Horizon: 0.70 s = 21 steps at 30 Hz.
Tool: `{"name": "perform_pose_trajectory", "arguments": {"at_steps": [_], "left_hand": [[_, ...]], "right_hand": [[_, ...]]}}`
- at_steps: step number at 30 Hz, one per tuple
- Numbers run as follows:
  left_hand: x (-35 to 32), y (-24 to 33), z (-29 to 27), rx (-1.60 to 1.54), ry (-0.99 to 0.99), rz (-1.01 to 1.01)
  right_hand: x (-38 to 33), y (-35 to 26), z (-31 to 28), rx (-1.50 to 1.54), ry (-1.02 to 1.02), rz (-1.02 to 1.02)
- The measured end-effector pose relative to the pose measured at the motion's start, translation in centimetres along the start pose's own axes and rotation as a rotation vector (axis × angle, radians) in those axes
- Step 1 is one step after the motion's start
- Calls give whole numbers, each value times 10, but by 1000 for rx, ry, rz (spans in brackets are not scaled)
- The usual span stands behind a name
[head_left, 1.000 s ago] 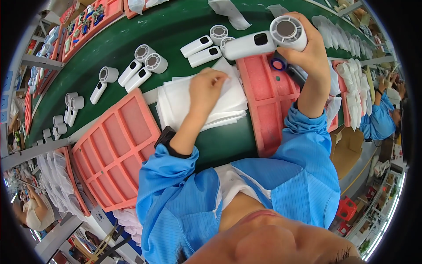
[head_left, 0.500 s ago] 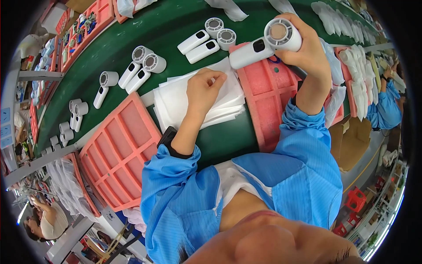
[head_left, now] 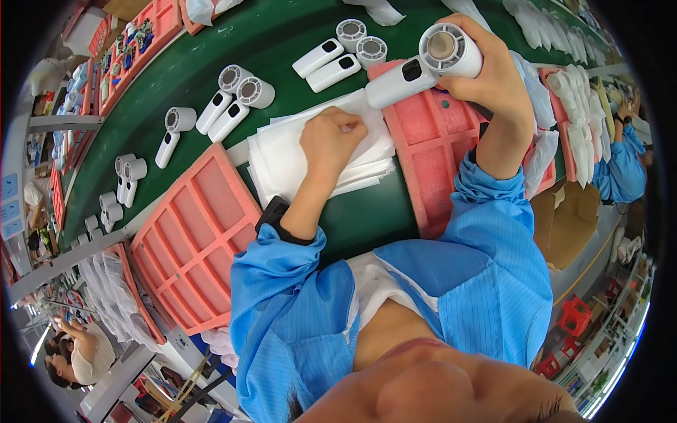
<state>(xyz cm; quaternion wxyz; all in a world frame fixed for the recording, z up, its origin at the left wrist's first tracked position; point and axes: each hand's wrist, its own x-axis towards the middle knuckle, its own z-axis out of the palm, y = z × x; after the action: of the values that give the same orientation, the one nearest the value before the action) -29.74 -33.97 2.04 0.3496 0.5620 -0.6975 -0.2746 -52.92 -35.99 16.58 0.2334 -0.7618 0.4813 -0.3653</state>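
Observation:
At the upper right my right hand (head_left: 493, 67) is closed round the head of a white handheld fan (head_left: 400, 83), its handle pointing left with a dark oval panel on it. The fan is over the far end of a pink divided tray (head_left: 441, 151). My left hand (head_left: 330, 141) rests on a stack of white translucent bags (head_left: 278, 158), left of that tray. Its fingers are curled in, thumb against forefinger; whether a bag edge is pinched there is hidden.
Across the green belt (head_left: 282, 46) lie several more white handheld fans (head_left: 331, 72), mostly in pairs. Another pink divided tray (head_left: 201, 236) slants at my left. Bagged items (head_left: 575, 106) lie at the right, and a cardboard box (head_left: 568, 225) stands below. Other people work at both sides.
The fans on the belt have shifted a little right and away. My left fingers are curled tighter over the bags. My right hand still holds its fan, which has moved slightly left.

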Motion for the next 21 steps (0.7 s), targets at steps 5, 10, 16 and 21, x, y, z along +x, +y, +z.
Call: {"name": "perform_pose_trajectory", "arguments": {"at_steps": [5, 10, 16, 21], "left_hand": [[2, 6, -31, -332, 16, -80], [-8, 25, -52, -841, 229, -161], [-2, 38, -83, -1398, 280, -208], [-19, 54, -65, -752, 408, 51]], "right_hand": [[1, -5, 5, 60, -16, 58], [11, -4, 54, 95, -49, -188], [10, -17, 111, 56, 13, -433], [12, -16, 123, -79, 127, -453]]}}
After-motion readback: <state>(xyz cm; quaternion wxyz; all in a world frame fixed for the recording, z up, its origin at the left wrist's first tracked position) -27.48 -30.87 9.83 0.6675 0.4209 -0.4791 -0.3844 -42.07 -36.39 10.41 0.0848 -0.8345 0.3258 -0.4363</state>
